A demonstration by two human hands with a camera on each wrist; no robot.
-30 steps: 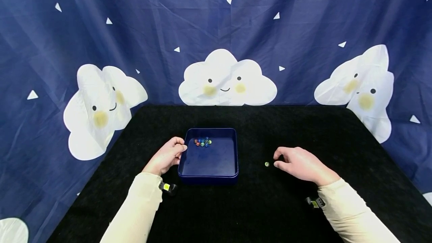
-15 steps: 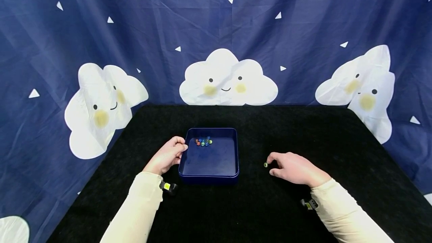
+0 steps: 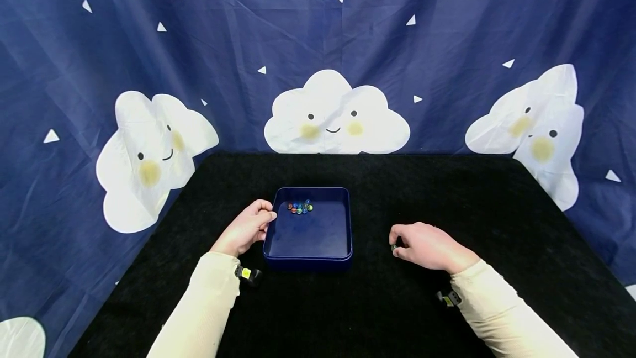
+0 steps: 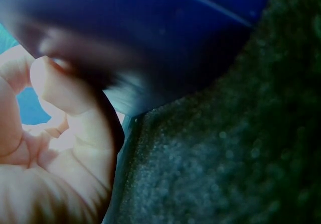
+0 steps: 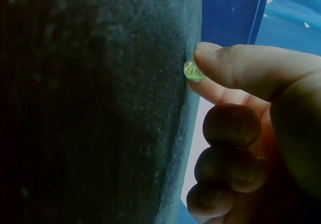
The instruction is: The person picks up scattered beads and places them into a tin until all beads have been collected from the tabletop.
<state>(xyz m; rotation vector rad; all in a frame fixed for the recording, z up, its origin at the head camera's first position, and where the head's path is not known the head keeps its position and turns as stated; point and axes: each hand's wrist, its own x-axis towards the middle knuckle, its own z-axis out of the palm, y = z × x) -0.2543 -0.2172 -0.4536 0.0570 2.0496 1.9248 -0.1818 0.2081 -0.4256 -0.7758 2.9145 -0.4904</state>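
A clear marble with a yellow-green swirl (image 5: 192, 71) sits between the thumb and index finger of my right hand (image 3: 427, 246), low at the black cloth. Those fingertips pinch it; the other fingers are curled in towards the palm. To the left stands a square navy blue tin (image 3: 308, 263), open at the top. My left hand (image 3: 245, 230) holds its left side, thumb against the wall in the left wrist view, with the other fingers partly hidden. Inside the tin, near its back left corner, several coloured glass marbles (image 3: 300, 208) lie clustered together.
Black cloth (image 3: 377, 314) covers the table under both hands. Behind it hangs a blue curtain (image 3: 238, 21) printed with white clouds and triangles. Each wrist carries a small dark camera, such as the left wrist camera (image 3: 250, 275).
My right hand has moved left and slightly down to the lone marble, and its thumb and index finger have closed around it. The left hand stays on the tin.
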